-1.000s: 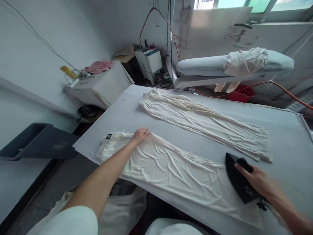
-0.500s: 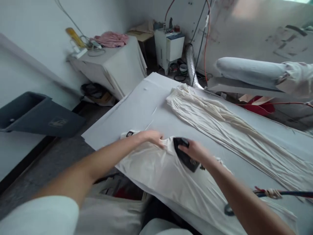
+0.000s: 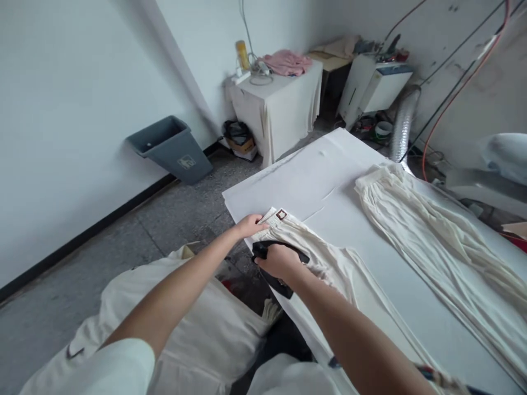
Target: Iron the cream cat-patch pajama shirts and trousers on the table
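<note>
A cream garment (image 3: 325, 258) lies along the near edge of the white ironing table (image 3: 304, 175), its waistband with a small dark label at the left end. My left hand (image 3: 250, 225) pinches the waistband corner at the table's edge. My right hand (image 3: 276, 261) is wrapped round the handle of a black iron (image 3: 272, 267), which rests on the garment just behind the waistband. A second cream garment (image 3: 432, 241) lies spread farther back on the table.
A heap of cream cloth (image 3: 181, 323) sits on the floor below the table's near corner. A grey bin (image 3: 173, 147) leans against the left wall. A white-draped stand (image 3: 280, 104) with pink cloth, a white machine (image 3: 376, 85) and a silver hose (image 3: 401, 123) stand behind.
My right hand has slid the iron leftward along the near garment, from its far right end to the waistband. My left hand has shifted to the waistband corner. The view has swung left.
</note>
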`<act>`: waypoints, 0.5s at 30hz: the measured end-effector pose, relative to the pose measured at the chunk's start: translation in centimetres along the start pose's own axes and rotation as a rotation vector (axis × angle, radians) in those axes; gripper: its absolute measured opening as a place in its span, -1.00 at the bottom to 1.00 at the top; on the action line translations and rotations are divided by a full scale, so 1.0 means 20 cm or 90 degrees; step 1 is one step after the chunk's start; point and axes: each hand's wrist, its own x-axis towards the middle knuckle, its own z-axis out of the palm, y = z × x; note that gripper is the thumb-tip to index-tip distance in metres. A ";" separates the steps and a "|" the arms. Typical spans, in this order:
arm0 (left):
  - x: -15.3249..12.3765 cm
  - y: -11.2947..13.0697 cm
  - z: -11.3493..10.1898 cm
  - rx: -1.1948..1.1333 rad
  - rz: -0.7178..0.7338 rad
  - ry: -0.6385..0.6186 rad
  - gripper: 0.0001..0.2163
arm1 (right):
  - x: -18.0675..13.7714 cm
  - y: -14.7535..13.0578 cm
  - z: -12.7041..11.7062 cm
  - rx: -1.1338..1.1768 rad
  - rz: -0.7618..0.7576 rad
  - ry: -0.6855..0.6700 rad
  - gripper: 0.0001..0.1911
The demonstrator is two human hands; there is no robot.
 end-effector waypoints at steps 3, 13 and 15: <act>-0.04 0.02 0.03 -0.001 0.041 0.036 -0.54 | 0.04 0.03 0.00 -0.061 -0.040 0.010 -0.49; -0.30 0.29 0.37 0.007 0.185 0.032 -0.46 | -0.08 0.81 -0.58 -0.051 0.343 0.184 -0.29; -0.36 0.24 0.43 0.054 0.052 0.100 -0.49 | -0.15 0.74 -0.56 -0.031 0.301 0.198 -0.27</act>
